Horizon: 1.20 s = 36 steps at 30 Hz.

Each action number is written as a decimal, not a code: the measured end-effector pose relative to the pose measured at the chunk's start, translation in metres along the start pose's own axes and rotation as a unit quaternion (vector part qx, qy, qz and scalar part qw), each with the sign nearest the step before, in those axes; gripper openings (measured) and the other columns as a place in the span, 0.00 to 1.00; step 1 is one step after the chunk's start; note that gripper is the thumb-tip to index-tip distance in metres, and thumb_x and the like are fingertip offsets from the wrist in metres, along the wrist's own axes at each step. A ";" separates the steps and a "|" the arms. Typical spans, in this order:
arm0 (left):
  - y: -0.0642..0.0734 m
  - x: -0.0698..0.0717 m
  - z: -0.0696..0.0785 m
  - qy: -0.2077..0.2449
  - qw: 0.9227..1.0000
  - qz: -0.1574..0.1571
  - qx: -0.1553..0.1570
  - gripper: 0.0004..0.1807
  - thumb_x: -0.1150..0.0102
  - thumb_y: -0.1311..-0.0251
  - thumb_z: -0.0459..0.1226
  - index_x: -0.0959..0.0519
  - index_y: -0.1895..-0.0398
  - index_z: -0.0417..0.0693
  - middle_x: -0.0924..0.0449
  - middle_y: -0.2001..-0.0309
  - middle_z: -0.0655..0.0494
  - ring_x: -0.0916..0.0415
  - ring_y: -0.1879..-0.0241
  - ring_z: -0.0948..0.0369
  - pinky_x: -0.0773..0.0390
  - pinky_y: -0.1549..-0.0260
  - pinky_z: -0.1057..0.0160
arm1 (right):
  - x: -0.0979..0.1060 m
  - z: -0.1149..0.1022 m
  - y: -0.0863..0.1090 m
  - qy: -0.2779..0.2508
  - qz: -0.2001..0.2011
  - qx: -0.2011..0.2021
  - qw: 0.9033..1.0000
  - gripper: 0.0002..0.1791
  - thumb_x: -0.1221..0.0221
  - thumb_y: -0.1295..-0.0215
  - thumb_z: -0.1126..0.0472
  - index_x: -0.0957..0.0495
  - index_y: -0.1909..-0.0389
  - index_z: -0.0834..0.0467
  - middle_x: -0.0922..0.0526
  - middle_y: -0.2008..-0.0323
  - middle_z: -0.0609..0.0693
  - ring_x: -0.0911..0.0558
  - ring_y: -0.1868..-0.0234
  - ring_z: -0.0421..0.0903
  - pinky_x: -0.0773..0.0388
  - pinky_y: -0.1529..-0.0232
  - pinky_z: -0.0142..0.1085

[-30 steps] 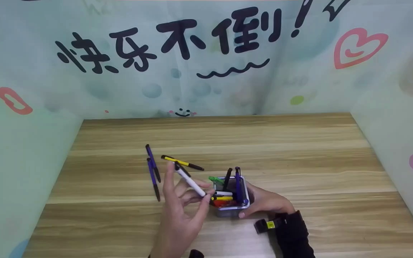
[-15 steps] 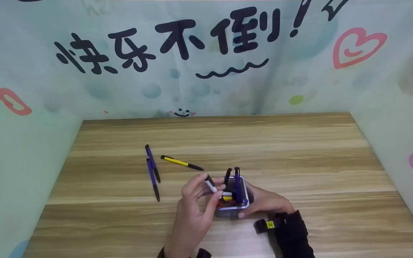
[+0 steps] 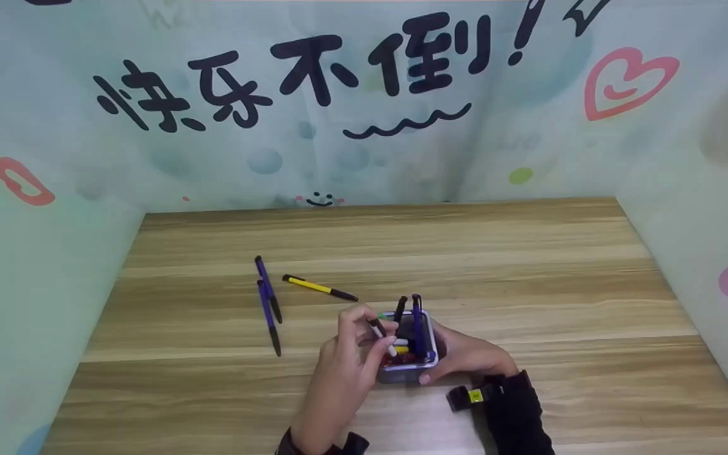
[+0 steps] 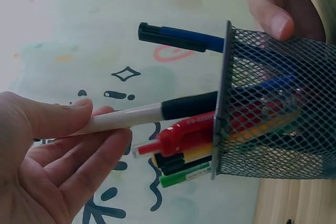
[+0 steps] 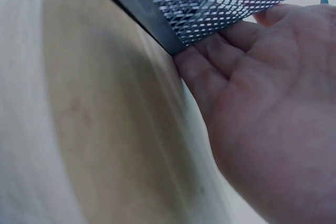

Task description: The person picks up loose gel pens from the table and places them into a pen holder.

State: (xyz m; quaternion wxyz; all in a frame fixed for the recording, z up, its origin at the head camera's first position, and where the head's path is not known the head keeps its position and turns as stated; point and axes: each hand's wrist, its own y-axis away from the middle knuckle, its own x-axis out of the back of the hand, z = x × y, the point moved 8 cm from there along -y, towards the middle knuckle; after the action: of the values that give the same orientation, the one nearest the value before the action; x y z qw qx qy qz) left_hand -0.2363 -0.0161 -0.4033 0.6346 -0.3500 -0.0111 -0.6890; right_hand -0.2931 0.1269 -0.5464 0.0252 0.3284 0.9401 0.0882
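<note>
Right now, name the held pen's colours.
The held pen is white and black; the left wrist view shows it best.

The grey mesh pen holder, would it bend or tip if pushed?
The grey mesh pen holder is probably stiff, since it looks straight-sided. It may be light for its size, being open mesh. Pushed near its rim, it might tip, because coloured pens stick out above; the right hand gripping it should steady it.

Wood-grain counter [image 3: 528, 272] runs under the hands [image 3: 345, 373] [image 3: 474, 354]; pale printed backdrop [image 3: 212, 170] beyond them carries black lettering [image 3: 319, 76]; pale side walls [image 3: 42, 284] flank left and right.
</note>
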 end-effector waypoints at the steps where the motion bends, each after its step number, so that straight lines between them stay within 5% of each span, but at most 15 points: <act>1: 0.000 -0.002 -0.002 -0.005 1.000 -0.012 0.009 0.17 0.49 0.36 0.38 0.42 0.51 0.43 0.17 0.58 0.54 0.18 0.57 0.59 0.19 0.57 0.68 | 0.000 0.000 0.000 -0.001 0.001 -0.002 1.000 0.60 0.29 0.57 0.66 0.58 0.27 0.52 0.40 0.32 0.54 0.37 0.33 0.48 0.44 0.34 0.29; 10: -0.001 -0.015 -0.011 -0.046 0.996 -0.072 0.036 0.14 0.47 0.37 0.38 0.37 0.53 0.47 0.17 0.62 0.56 0.18 0.63 0.62 0.18 0.66 0.67 | 0.002 0.003 0.000 -0.009 0.009 -0.015 1.000 0.59 0.29 0.59 0.68 0.55 0.28 0.51 0.35 0.37 0.55 0.33 0.37 0.49 0.41 0.34 0.34; 17: -0.001 -0.017 -0.005 -0.081 0.994 -0.073 -0.013 0.13 0.44 0.39 0.37 0.33 0.54 0.46 0.19 0.63 0.56 0.21 0.64 0.64 0.19 0.65 0.68 | 0.001 0.003 0.000 -0.012 0.006 -0.008 1.000 0.57 0.30 0.58 0.68 0.54 0.29 0.51 0.35 0.37 0.55 0.32 0.38 0.49 0.41 0.35 0.33; 22: -0.001 -0.015 -0.004 -0.078 0.993 -0.074 -0.046 0.13 0.49 0.36 0.38 0.27 0.49 0.47 0.18 0.56 0.54 0.20 0.55 0.61 0.20 0.55 0.65 | 0.001 0.004 -0.001 -0.011 0.005 -0.013 1.000 0.57 0.29 0.57 0.66 0.55 0.29 0.51 0.36 0.36 0.55 0.34 0.37 0.49 0.41 0.35 0.33; 30: 0.000 0.006 0.011 -0.066 0.992 -0.001 -0.112 0.19 0.48 0.37 0.33 0.27 0.42 0.47 0.17 0.59 0.54 0.20 0.57 0.63 0.21 0.55 0.70 | 0.000 0.003 0.000 -0.003 -0.002 -0.014 1.000 0.61 0.29 0.57 0.66 0.60 0.27 0.48 0.40 0.32 0.54 0.36 0.34 0.49 0.43 0.32 0.36; 36: 0.001 0.019 0.018 -0.070 0.988 0.047 -0.126 0.22 0.46 0.40 0.28 0.28 0.41 0.46 0.21 0.66 0.58 0.24 0.64 0.67 0.23 0.62 0.77 | 0.000 0.004 0.000 -0.013 -0.003 -0.016 1.000 0.62 0.29 0.57 0.66 0.61 0.27 0.49 0.40 0.32 0.55 0.37 0.34 0.49 0.42 0.33 0.32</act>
State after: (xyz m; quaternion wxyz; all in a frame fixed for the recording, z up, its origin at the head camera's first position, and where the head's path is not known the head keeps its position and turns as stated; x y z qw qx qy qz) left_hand -0.2261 -0.0247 -0.3806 0.6148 -0.4750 0.0476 -0.6278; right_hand -0.2928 0.1278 -0.5499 0.0431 0.3264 0.9390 0.0991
